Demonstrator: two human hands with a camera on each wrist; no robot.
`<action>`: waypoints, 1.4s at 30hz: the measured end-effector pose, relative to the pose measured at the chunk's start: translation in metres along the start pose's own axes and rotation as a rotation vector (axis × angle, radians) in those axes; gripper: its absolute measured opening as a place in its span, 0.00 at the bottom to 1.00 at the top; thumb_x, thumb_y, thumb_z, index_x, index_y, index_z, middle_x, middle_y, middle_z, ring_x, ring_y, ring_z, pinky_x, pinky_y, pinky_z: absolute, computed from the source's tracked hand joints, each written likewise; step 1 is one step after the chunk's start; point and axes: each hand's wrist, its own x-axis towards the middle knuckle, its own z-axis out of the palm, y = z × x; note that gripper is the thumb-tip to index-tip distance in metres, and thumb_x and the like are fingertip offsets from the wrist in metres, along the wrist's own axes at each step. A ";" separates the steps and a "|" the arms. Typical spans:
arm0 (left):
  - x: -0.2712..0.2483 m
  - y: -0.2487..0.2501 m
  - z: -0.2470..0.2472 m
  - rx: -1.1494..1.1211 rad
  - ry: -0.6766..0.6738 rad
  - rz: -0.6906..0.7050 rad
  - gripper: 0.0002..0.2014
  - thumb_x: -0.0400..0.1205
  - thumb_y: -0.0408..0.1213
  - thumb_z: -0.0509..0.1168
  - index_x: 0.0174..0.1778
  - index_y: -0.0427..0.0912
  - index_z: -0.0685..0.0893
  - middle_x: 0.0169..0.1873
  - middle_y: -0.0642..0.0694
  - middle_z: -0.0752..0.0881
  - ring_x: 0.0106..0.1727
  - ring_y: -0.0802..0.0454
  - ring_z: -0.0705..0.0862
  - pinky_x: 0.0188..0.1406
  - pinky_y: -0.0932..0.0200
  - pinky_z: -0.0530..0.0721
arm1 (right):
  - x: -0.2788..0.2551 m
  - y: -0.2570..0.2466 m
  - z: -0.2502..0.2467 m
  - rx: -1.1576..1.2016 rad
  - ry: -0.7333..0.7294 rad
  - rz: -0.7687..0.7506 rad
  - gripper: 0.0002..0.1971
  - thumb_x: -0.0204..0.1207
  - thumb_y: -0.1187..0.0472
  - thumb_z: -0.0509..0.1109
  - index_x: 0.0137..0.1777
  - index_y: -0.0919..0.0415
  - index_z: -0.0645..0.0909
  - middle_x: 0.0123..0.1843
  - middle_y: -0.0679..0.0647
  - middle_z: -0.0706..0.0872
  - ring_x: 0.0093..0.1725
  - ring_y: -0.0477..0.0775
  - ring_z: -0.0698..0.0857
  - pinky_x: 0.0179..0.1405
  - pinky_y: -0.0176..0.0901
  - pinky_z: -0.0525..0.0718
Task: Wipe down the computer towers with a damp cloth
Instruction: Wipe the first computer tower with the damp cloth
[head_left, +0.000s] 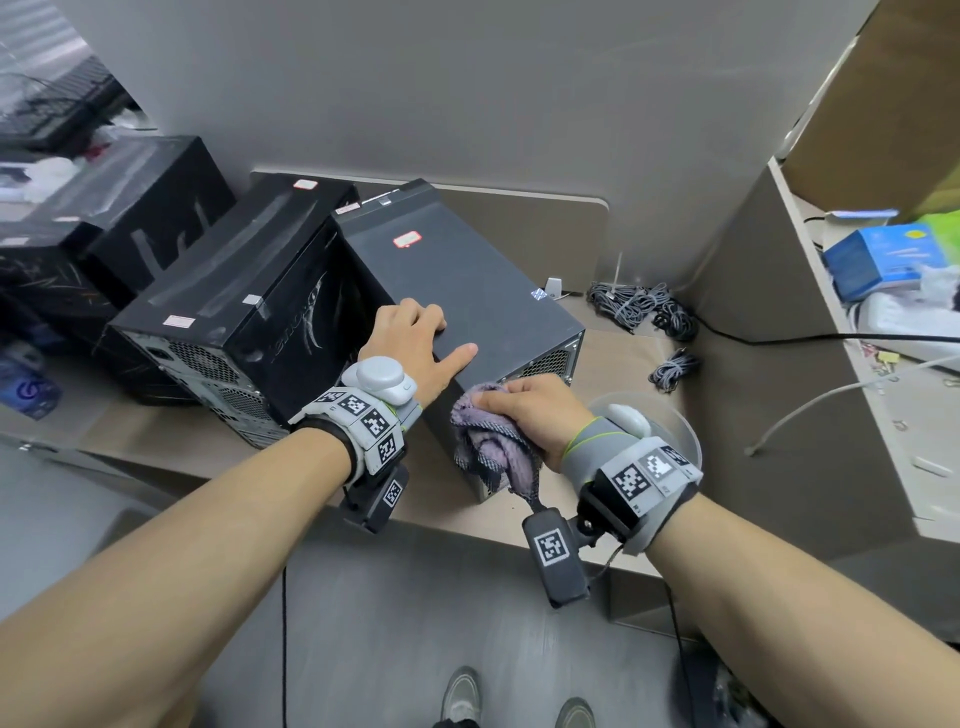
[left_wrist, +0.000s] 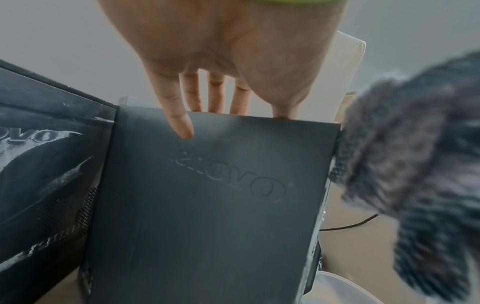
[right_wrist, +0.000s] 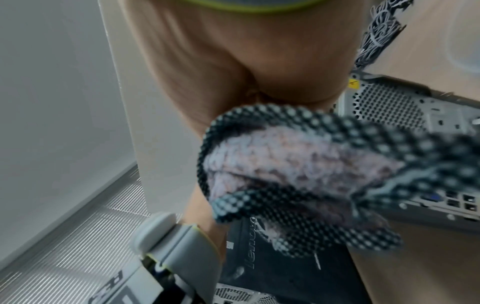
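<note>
A dark grey computer tower (head_left: 467, 275) with a red sticker stands on the desk, nearest of several towers. My left hand (head_left: 421, 332) rests on its near top edge, thumb stretched along the top. The left wrist view shows the little finger (left_wrist: 179, 123) lying over the tower's embossed side panel (left_wrist: 207, 205), with the other fingertips hidden behind the edge. My right hand (head_left: 524, 410) grips a bunched purple-grey cloth (head_left: 488, 441) with a mesh backing (right_wrist: 298, 174). It holds the cloth (left_wrist: 415, 164) against the tower's near upper corner, beside the perforated rear panel (right_wrist: 389, 107).
A dusty black tower (head_left: 249, 322) stands against the grey one's left side, and more black towers (head_left: 150, 208) sit behind it. A clear plastic bowl (head_left: 680, 436) lies under my right wrist. Bundled cables (head_left: 639, 306) lie by the partition. A cluttered shelf (head_left: 878, 260) is to the right.
</note>
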 end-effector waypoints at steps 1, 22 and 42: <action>0.000 0.001 0.000 0.004 -0.005 0.001 0.31 0.72 0.69 0.56 0.49 0.43 0.80 0.48 0.46 0.79 0.58 0.43 0.74 0.47 0.46 0.82 | 0.000 -0.004 0.001 -0.003 0.012 -0.014 0.11 0.69 0.64 0.78 0.30 0.66 0.80 0.30 0.60 0.81 0.32 0.53 0.77 0.36 0.45 0.75; -0.001 -0.002 0.006 0.015 0.027 0.003 0.26 0.75 0.65 0.61 0.50 0.45 0.80 0.50 0.48 0.79 0.60 0.45 0.73 0.44 0.48 0.82 | 0.005 0.032 -0.018 0.024 0.037 0.231 0.09 0.75 0.69 0.73 0.34 0.64 0.79 0.36 0.64 0.83 0.31 0.57 0.83 0.37 0.47 0.85; 0.001 -0.004 0.008 -0.001 0.038 0.017 0.31 0.71 0.69 0.52 0.49 0.44 0.79 0.48 0.47 0.79 0.58 0.44 0.73 0.45 0.47 0.82 | 0.022 0.052 -0.011 -0.113 0.135 0.175 0.19 0.53 0.53 0.79 0.34 0.70 0.84 0.38 0.67 0.90 0.36 0.58 0.85 0.47 0.66 0.86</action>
